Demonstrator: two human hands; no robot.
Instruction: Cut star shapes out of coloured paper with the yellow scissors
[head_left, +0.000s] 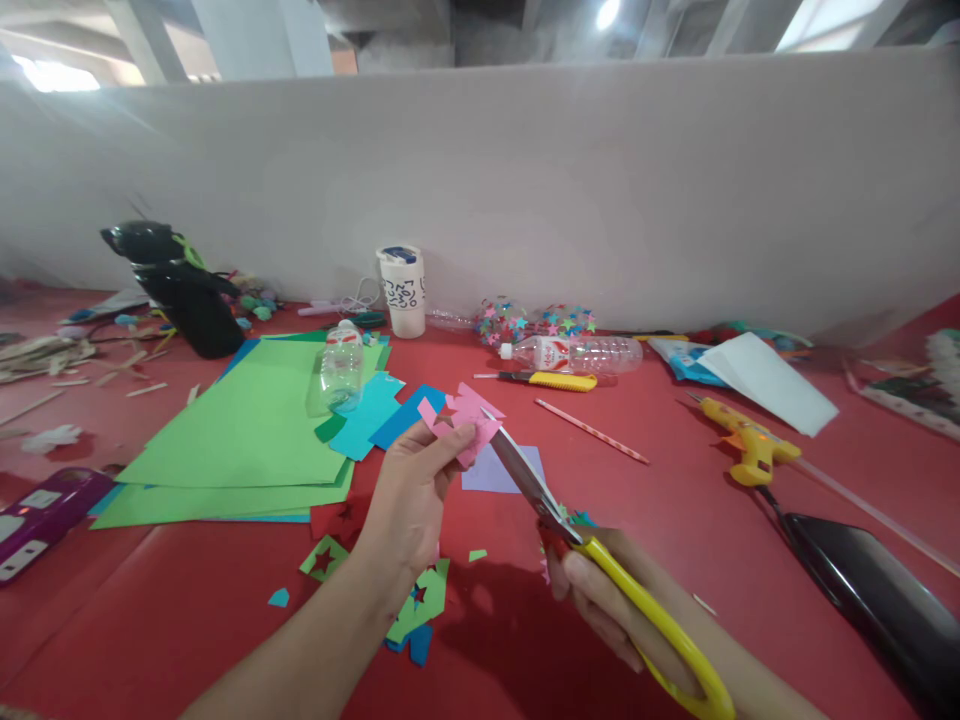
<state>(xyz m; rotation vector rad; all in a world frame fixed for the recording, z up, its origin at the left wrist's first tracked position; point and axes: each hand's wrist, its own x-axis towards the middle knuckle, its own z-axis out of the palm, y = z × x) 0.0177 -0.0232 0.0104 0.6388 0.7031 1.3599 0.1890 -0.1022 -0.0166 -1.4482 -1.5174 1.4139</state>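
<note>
Between thumb and fingers, my left hand [416,490] pinches a small pink paper piece [472,405] with jagged cut edges. My right hand [600,585] grips yellow-handled scissors [641,600], and the tips of the steel blades lie at the right edge of the pink paper. The blades look nearly closed. Under my hands lie a lilac paper sheet [506,472] and green paper scraps [427,605] with star-shaped holes. Small colored stars show partly behind my right hand.
Green paper sheets [240,420] and a clear bottle [342,370] stand left. A utility knife [562,381], lying bottle [585,354] and striped straw [592,431] are beyond my hands. At right are a yellow glue gun [750,440] and black case [862,580]; a white tumbler [403,290] stands behind.
</note>
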